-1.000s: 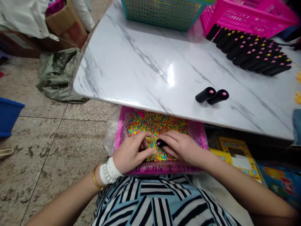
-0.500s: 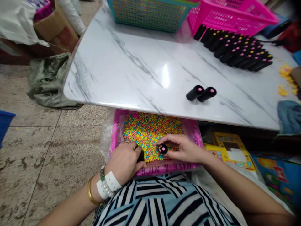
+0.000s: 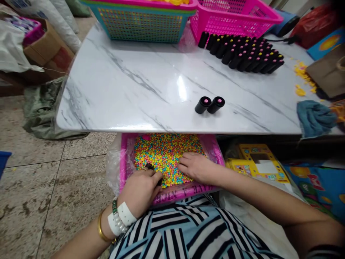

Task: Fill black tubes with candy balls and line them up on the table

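At lower centre of the frame, our left hand (image 3: 138, 190) is curled closed around a mostly hidden dark tube (image 3: 150, 167), over the colourful beads (image 3: 167, 154) in the pink tray (image 3: 219, 154). Our right hand (image 3: 198, 167) has its bent fingers among the beads; we cannot tell how far it is open or whether it grips anything. Above, two black tubes (image 3: 203, 105) stand on the marbled table (image 3: 129, 93); packed black tubes (image 3: 244, 55) fill the upper right.

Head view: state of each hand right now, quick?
Left hand: closed around a black tube, mostly hidden.
Right hand: fingers in the beads; whether it holds anything cannot be told.
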`<control>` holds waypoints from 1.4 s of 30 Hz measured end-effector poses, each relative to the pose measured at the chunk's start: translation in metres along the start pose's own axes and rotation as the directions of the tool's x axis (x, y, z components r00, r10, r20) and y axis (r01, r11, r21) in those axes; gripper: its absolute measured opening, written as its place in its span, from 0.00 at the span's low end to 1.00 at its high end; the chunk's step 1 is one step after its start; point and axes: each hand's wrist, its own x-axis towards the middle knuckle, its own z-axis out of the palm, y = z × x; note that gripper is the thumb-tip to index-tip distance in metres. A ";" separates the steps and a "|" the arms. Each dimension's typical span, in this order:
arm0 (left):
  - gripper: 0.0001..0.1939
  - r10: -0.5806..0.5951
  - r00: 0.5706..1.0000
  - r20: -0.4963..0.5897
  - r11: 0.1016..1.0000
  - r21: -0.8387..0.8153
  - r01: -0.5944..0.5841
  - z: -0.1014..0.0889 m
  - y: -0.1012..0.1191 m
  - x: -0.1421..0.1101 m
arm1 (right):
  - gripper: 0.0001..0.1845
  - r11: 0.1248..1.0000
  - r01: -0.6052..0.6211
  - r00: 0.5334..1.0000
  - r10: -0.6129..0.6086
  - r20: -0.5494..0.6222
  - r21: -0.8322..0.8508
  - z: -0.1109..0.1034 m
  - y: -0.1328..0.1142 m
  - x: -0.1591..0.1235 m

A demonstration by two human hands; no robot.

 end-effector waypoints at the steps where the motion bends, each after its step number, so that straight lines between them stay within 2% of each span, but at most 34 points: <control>1: 0.09 -0.019 1.000 -0.004 1.000 -0.014 0.019 0.001 -0.001 0.000 | 0.05 0.998 0.028 1.000 -0.028 0.010 0.060 0.001 -0.003 0.001; 3: 0.14 -0.052 0.998 -0.032 0.998 -0.048 0.050 0.003 -0.004 -0.001 | 0.08 0.968 0.027 1.000 -0.023 -0.019 0.248 -0.001 -0.004 -0.001; 6: 0.20 -0.068 0.996 -0.053 0.995 -0.074 0.064 0.004 -0.010 0.000 | 0.15 0.847 -0.046 0.986 0.124 -0.113 0.529 -0.005 0.001 -0.011; 9: 0.14 -0.032 0.999 -0.025 0.995 -0.090 0.030 0.003 -0.012 0.002 | 0.19 0.769 -0.113 0.939 0.289 -0.185 0.629 -0.004 0.007 -0.022; 12: 0.10 0.002 0.999 -0.052 0.989 -0.146 -0.009 0.004 -0.012 0.004 | 0.19 0.740 -0.144 0.904 0.369 -0.217 0.657 -0.001 0.009 -0.028; 14: 0.10 0.000 0.995 -0.095 0.980 -0.198 -0.019 0.007 -0.012 0.004 | 0.19 0.753 -0.147 0.882 0.393 -0.260 0.641 0.001 0.009 -0.029; 17: 0.10 -0.025 0.981 -0.192 0.964 -0.266 -0.027 0.010 -0.012 0.003 | 0.18 0.820 -0.146 0.864 0.378 -0.332 0.553 0.002 0.010 -0.029; 20: 0.11 -0.010 0.962 -0.274 0.948 -0.310 -0.079 0.013 -0.011 0.001 | 0.14 0.934 -0.175 0.877 0.292 -0.381 0.311 0.004 0.010 -0.032; 23: 0.13 0.023 0.960 -0.279 0.944 -0.311 -0.113 0.016 -0.009 0.001 | 0.12 0.981 -0.195 0.908 0.189 -0.375 0.021 0.006 0.010 -0.035; 26: 0.12 0.029 0.974 -0.227 0.947 -0.304 -0.100 0.020 -0.007 0.003 | 0.13 0.978 -0.205 0.911 0.182 -0.370 -0.024 0.009 0.013 -0.039; 28: 0.12 0.022 0.980 -0.198 0.947 -0.310 -0.083 0.022 -0.006 0.005 | 0.13 0.974 -0.207 0.891 0.228 -0.393 0.096 0.010 0.017 -0.040; 30: 0.12 0.020 0.983 -0.184 0.944 -0.321 -0.079 0.023 -0.007 0.007 | 0.15 0.941 -0.167 0.865 0.283 -0.414 0.293 0.011 0.019 -0.040; 34: 0.13 0.029 0.985 -0.171 0.936 -0.341 -0.087 0.024 -0.010 0.008 | 0.16 0.769 -0.105 0.846 0.402 -0.349 0.631 0.009 0.014 -0.038; 36: 0.13 0.033 0.986 -0.166 0.935 -0.344 -0.089 0.024 -0.011 0.008 | 0.16 0.704 -0.101 0.839 0.440 -0.321 0.703 0.007 0.010 -0.037; 39: 0.13 0.050 0.984 -0.170 0.931 -0.349 -0.107 0.025 -0.012 0.007 | 0.16 0.660 -0.086 0.825 0.467 -0.318 0.746 0.005 0.007 -0.035; 42: 0.13 0.083 0.975 -0.208 0.915 -0.371 -0.157 0.027 -0.013 0.007 | 0.17 0.532 -0.030 0.832 0.483 -0.274 0.846 0.006 0.005 -0.034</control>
